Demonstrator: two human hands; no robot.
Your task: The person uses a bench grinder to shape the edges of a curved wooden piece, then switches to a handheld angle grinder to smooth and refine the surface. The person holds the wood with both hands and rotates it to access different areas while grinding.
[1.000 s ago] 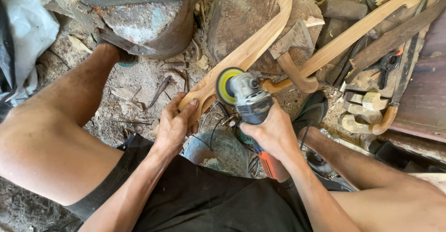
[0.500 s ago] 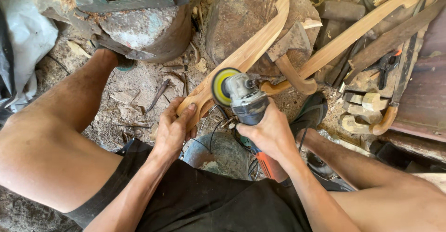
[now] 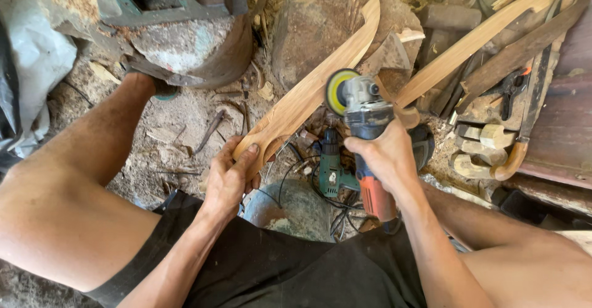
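My left hand [image 3: 229, 177] grips the near end of a long curved piece of carved light wood [image 3: 311, 89], which slants up to the right onto a stone block [image 3: 308, 18]. My right hand [image 3: 383, 154] is wrapped around the body of an angle grinder [image 3: 364, 120] with an orange handle. Its yellow-rimmed sanding disc [image 3: 338, 91] sits against the right edge of the wood at mid-length. My bare legs frame the scene on both sides.
A second carved wooden piece [image 3: 468, 43] leans at the right. A green power tool [image 3: 332, 169] with tangled cable lies below the grinder. Small wooden blocks [image 3: 484, 144], pliers [image 3: 509, 89] and dark planks are at the right. A metal base [image 3: 172, 0] stands at the top left.
The view has shifted slightly. The grinder's disc has crept a little up along the wood's edge. Both hands keep the same grips.
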